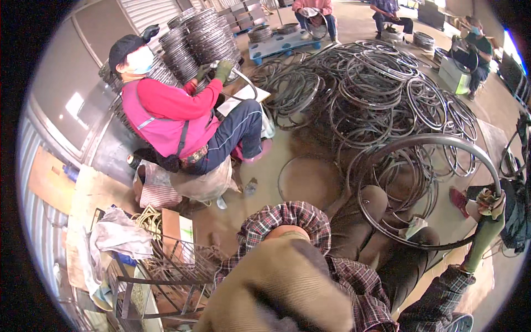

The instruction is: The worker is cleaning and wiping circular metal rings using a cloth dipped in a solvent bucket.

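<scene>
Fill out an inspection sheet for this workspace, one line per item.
Surface: bare concrete floor, dusty.
Job's things: large grey metal wheel rim standing upright over the wearer's knees.
Clutter: sprawling heap of dark metal rims; stacked rims; wire crate with rags.
Hands: gloved right hand grips the rim's right edge; gloved left hand close to camera, blurred, hold unclear.
Cables: nothing seen.
Surroundings: seated worker in red and pink handling a rim; more seated workers at the far side.
</scene>
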`<state>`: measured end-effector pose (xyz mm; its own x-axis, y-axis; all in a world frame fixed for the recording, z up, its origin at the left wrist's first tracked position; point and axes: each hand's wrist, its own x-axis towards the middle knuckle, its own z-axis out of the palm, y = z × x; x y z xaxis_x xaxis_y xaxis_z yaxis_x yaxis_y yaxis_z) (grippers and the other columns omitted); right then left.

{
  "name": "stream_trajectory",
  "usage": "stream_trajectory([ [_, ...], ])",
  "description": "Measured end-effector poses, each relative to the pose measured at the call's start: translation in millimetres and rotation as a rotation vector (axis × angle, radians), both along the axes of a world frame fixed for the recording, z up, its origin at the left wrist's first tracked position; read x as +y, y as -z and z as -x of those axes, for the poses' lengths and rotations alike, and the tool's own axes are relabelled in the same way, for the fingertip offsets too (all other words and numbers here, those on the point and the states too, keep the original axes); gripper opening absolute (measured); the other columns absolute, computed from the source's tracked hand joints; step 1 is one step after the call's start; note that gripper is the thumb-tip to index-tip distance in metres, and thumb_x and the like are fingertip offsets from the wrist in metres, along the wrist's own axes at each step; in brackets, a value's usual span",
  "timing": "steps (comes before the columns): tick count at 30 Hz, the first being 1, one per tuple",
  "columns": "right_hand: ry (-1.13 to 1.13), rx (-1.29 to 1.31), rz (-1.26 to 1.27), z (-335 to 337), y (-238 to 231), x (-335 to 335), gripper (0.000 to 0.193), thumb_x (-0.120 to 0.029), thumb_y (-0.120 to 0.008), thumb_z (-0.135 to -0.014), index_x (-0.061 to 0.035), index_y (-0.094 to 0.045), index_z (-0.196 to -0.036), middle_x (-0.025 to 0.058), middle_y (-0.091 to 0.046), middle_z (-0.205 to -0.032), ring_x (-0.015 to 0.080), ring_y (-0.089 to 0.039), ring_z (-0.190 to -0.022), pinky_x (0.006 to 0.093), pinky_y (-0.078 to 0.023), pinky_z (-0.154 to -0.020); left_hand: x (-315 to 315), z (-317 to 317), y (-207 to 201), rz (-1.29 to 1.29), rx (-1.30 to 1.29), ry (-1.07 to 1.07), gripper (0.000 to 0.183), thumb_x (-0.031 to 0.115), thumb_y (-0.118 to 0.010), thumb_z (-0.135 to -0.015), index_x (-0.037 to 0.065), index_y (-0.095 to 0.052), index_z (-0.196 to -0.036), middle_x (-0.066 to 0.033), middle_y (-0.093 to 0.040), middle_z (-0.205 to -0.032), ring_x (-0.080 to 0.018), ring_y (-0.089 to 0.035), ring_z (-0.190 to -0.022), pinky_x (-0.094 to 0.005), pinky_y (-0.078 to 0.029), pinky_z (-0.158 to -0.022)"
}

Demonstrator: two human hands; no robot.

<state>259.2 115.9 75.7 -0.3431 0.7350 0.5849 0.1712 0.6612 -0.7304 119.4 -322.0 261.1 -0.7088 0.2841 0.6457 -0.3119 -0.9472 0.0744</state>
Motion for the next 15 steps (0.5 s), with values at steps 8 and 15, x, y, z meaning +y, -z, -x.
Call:
stream_trajectory([
  [8, -0.175, 0.270, 0.131, -39.1, 17.6, 36.0, 0.041, 0.005, -0.055, -0.088, 0.0054, -0.055, -0.128, 0.0083, -0.064, -0.116, 0.0142, -0.060, -0.095, 0.0271, -0.051, -0.075, -18.2, 21.7, 1.5, -0.458, -0.349, 1.209, 0.027, 0.024, -0.060, -0.092, 0.008, -0.057, -0.113, -0.0130, -0.058, -0.112, -0.0304, -0.056, -0.100, -0.0413, -0.046, -0.086],
  [15, 0.209, -0.119, -0.159, 38.4, -55.4, -82.2, 0.031, 0.000, -0.059, -0.085, 0.0037, -0.062, -0.115, 0.0079, -0.069, -0.093, 0.0080, -0.061, -0.088, 0.0233, -0.048, -0.070, 73.5, 94.6, 32.4, -1.336, -1.166, 2.884, 0.025, 0.012, -0.056, -0.094, 0.003, -0.061, -0.118, -0.0155, -0.061, -0.116, -0.0333, -0.057, -0.109, -0.0398, -0.045, -0.095],
])
